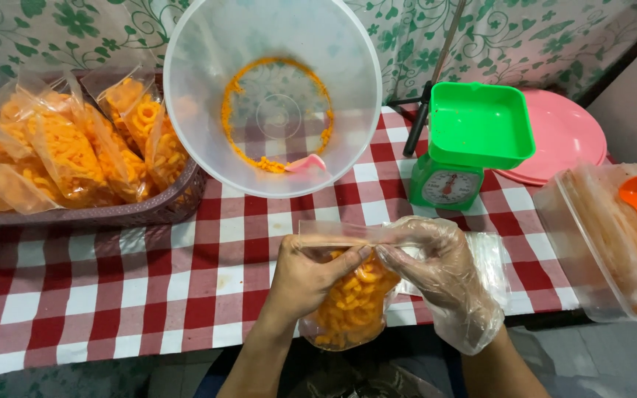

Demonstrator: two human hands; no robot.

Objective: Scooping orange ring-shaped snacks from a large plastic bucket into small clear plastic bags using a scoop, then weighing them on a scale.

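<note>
The soft, light snack bag point(352, 298) hangs low; both hands, left point(307, 276) and gloved right point(444, 273), pinch its thin top edge

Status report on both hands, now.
Left hand bare, right hand gloved, both pinching top of snack bag. Bag full. Nothing in the way.

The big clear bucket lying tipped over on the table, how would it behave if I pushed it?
The bucket is on its side with its mouth facing the camera, so it would probably roll on its round wall. It holds only orange crumbs and a small pink scoop, so it is likely light and would slide easily on the checked cloth.
</note>
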